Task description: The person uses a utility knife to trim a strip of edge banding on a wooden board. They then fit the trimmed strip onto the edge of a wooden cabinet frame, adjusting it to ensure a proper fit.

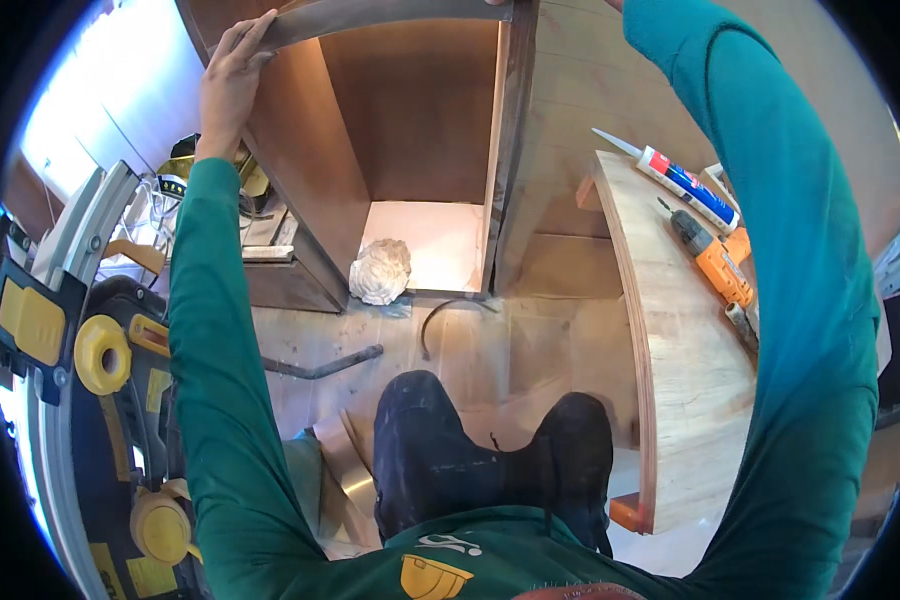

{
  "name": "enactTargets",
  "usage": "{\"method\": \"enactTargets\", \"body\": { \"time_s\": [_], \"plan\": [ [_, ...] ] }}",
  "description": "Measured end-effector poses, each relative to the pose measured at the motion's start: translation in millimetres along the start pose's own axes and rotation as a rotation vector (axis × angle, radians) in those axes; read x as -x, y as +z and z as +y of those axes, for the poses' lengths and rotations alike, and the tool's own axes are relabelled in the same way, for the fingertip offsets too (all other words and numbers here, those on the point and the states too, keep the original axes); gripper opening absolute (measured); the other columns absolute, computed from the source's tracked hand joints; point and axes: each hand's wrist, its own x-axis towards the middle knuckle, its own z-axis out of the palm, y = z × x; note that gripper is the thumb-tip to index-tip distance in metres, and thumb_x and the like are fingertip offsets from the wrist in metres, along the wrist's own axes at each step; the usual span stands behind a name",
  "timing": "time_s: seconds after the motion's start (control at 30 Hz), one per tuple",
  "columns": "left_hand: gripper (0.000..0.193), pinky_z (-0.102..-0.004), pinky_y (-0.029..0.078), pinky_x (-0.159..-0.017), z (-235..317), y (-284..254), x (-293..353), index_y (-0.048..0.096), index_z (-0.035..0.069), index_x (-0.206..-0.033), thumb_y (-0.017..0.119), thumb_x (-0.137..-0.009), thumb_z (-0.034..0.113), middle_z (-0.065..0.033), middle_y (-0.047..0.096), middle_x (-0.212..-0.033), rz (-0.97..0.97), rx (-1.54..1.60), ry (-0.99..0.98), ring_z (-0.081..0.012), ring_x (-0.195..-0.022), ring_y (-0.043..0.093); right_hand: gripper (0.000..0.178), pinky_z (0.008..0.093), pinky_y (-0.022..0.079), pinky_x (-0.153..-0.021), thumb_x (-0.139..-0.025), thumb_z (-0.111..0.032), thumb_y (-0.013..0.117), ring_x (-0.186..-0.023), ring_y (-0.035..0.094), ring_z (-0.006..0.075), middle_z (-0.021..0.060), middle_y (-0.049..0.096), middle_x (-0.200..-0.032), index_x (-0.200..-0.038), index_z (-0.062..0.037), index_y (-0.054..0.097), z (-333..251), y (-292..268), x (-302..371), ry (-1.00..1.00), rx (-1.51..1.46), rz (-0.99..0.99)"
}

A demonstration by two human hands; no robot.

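Head view: left hand (232, 88) at the upper left corner of a tall brown cabinet (305, 145), clamped on the left end of the rail (380, 20), fingers over the top, thumb below. Right hand (614, 4) mostly beyond the upper edge of view, well apart from the left; cannot tell whether open or closed. Rail across the top of the cabinet opening, curved in view. Cabinet upright ahead of the knees, open side toward the wearer. Off-white crumpled bundle (380, 272) at the front left of the pale cabinet base (435, 245). Short curved strip (440, 318) on the wood floor (570, 335), just in front of the cabinet; longer dark bar (325, 366) to the left.

At right, below the right sleeve: plywood bench (685, 370), bearing a sealant tube (688, 188) with white nozzle pointing to the upper left, and an orange drill (718, 262) with bit fitted, just beside the tube. At left, outside the left sleeve: yellow tape roll (103, 352) and round yellow case (160, 528), both near a long metal track (58, 250).
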Motion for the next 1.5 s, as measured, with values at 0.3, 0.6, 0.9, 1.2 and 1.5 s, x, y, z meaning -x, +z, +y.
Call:
{"method": "enactTargets", "body": {
  "time_s": [0.3, 0.6, 0.9, 1.2, 1.5],
  "plan": [
    [0.063, -0.0391, 0.058, -0.098, 2, 6, 0, 0.061, 0.034, -0.143, 0.073, -0.087, 0.007, 0.0026, 0.065, -0.128, 0.023, -0.005, 0.031, -0.0262, -0.113, 0.066, 0.041, 0.0512, 0.053, -0.084, -0.083, -0.020, 0.080, -0.103, 0.067, 0.0408, 0.0195, 0.068, -0.106, -0.115, -0.0033, 0.061, 23, 35, 32, -0.167, -0.045, 0.270],
    [0.066, -0.0393, 0.058, -0.099, 7, -1, -3, 0.061, 0.030, -0.143, 0.076, -0.084, 0.005, 0.0004, 0.065, -0.129, -0.023, -0.006, 0.021, -0.0259, -0.116, 0.065, 0.045, 0.0491, 0.053, -0.091, -0.087, -0.011, 0.075, -0.111, 0.063, 0.0404, 0.0159, 0.061, -0.122, -0.126, -0.0042, 0.055, 14, 78, 48, -0.106, -0.287, 0.586],
    [0.062, -0.0409, 0.058, -0.097, 6, -4, -6, 0.062, 0.027, -0.143, 0.077, -0.085, 0.009, -0.0028, 0.065, -0.127, -0.019, 0.026, 0.040, -0.0280, -0.113, 0.066, 0.022, 0.0486, 0.055, -0.086, -0.081, -0.012, 0.078, -0.103, 0.068, 0.0400, 0.0186, 0.072, -0.102, -0.100, -0.0028, 0.070, 13, 44, 28, 0.056, -0.176, 0.302],
    [0.052, -0.0388, 0.054, -0.099, 13, -1, -8, 0.065, 0.017, -0.140, 0.078, -0.091, 0.029, -0.0077, 0.065, -0.130, 0.079, -0.006, 0.153, -0.0277, -0.116, 0.066, 0.024, 0.0486, 0.055, -0.087, -0.080, -0.012, 0.079, -0.103, 0.069, 0.0393, 0.0192, 0.074, -0.103, -0.101, -0.0023, 0.072, 4, 58, 20, -0.034, -0.207, 0.379],
    [0.070, -0.0468, 0.047, -0.099, 49, 11, -15, 0.066, 0.007, -0.135, 0.091, -0.072, 0.022, -0.0142, 0.064, -0.118, 0.098, 0.034, 0.162, -0.0345, -0.113, 0.059, 0.023, 0.0466, 0.056, -0.079, -0.081, -0.016, 0.080, -0.095, 0.072, 0.0372, 0.0185, 0.074, -0.095, -0.098, -0.0048, 0.072, 10, 38, 21, 0.098, -0.208, 0.165]
  ]
}}
